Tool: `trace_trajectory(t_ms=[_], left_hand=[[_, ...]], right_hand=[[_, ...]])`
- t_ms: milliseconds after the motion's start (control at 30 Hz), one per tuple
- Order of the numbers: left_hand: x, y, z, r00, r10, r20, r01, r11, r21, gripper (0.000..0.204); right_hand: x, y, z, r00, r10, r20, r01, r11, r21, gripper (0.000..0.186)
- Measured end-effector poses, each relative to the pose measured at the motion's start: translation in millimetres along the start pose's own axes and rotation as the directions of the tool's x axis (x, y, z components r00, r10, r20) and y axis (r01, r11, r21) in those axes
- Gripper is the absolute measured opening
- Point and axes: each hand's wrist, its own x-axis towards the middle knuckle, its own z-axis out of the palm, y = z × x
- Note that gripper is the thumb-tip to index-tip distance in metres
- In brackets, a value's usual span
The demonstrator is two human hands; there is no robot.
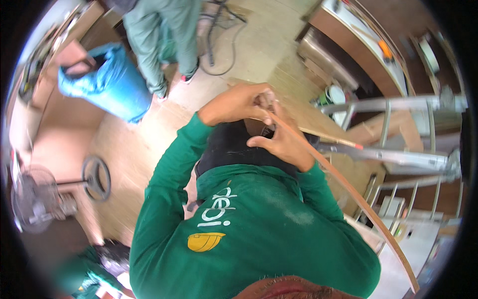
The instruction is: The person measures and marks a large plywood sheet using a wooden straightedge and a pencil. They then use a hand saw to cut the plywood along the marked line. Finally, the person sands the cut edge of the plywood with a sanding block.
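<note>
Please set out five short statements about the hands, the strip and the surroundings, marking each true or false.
1. The left hand has its fingers at one end of the long thin strip. True.
2. The strip runs from the hands toward the picture's upper left. False: it runs toward the lower right.
3. The right hand is clenched into a fist. False: the right hand has its thumb spread away from its other fingers.
4. A person in green trousers stands near the top of the picture. True.
5. The blue bin is on the right side. False: the blue bin is on the left.
</note>
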Motion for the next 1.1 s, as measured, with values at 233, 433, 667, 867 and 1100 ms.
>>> trace_trajectory(t_ms=[233, 433, 667, 867, 1100], left_hand=[[-10, -15, -23, 0.960, -0.150, 0.237, 0.227, 0.913, -0.340, 0.039], [21, -113, -57, 0.917, -0.376, -0.131, 0.380, 0.925, 0.010, 0.061], [55, -183, -53, 0.860, -0.500, 0.099, 0.507, 0.861, -0.052, 0.067], [63, -266, -40, 0.851, -0.513, 0.114, 0.400, 0.773, 0.493, 0.066], [67, -317, -44, 0.622, -0.776, 0.103, 0.782, 0.621, -0.042, 0.064]], right_hand=[[-8, 9, 33, 0.947, 0.049, -0.318, -0.099, 0.984, -0.145, 0.036], [-1, 10, 26, 0.938, 0.074, -0.340, -0.118, 0.987, -0.112, 0.023], [10, 25, -8, 0.993, 0.105, -0.055, -0.105, 0.994, -0.010, 0.039], [-5, 35, -14, 0.989, 0.101, -0.103, -0.104, 0.994, -0.018, 0.045], [-49, 46, -21, 0.978, 0.063, -0.198, -0.062, 0.998, 0.011, 0.038]])
